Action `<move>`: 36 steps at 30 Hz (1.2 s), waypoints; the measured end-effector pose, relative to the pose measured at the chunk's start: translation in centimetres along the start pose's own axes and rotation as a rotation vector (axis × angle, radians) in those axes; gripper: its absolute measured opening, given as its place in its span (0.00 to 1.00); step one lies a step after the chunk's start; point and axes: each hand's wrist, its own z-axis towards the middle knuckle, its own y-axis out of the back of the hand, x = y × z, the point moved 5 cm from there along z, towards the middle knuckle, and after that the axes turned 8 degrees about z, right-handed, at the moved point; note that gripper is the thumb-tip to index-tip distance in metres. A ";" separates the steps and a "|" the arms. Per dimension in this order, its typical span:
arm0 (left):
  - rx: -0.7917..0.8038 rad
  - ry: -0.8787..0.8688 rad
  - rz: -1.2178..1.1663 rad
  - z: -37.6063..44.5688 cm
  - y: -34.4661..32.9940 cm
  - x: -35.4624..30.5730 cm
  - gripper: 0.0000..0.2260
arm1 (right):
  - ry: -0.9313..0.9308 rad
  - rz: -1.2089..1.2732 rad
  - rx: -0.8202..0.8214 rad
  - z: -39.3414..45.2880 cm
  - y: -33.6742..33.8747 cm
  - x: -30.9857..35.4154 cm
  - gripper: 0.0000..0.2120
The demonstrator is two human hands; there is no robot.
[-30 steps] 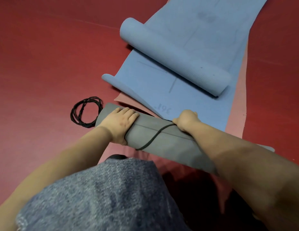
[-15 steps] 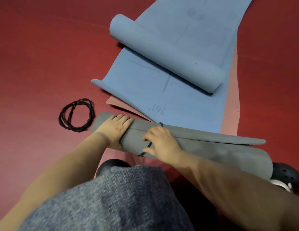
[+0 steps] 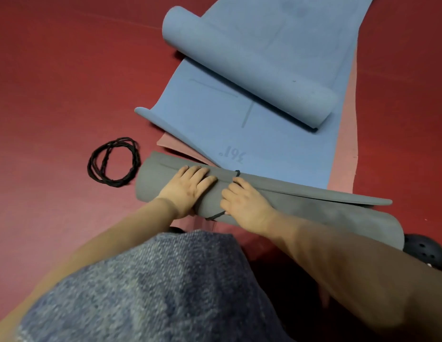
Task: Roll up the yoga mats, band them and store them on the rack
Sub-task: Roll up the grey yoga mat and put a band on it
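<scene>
The grey mat (image 3: 301, 208) lies rolled beside the blue mat (image 3: 239, 124). Left hand (image 3: 187, 187) presses flat; right hand (image 3: 244, 201) pinches 1 band (image 3: 237, 172). Foam looks soft, springy: hold it mid-roll.

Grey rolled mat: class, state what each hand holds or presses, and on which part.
Left hand presses flat on the grey mat near its left end. Right hand rests mid-roll at the black band; its grip on it cannot be told.
</scene>
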 end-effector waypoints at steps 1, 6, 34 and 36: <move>0.036 0.005 -0.019 0.2 0.2 0.1 0.47 | 0.014 -0.014 0.010 -0.9 0.2 -0.7 0.11; 0.016 0.015 -0.193 0.9 1.8 1.0 0.47 | -0.003 -0.033 -0.023 -7.0 0.8 -4.8 0.12; -0.085 -0.068 -0.183 3.4 2.7 -3.0 0.52 | -1.060 0.828 0.287 0.5 -3.7 -10.1 0.16; -0.143 -0.103 -0.143 3.1 4.0 -2.9 0.51 | -1.010 0.940 0.230 -0.4 -2.6 -10.2 0.13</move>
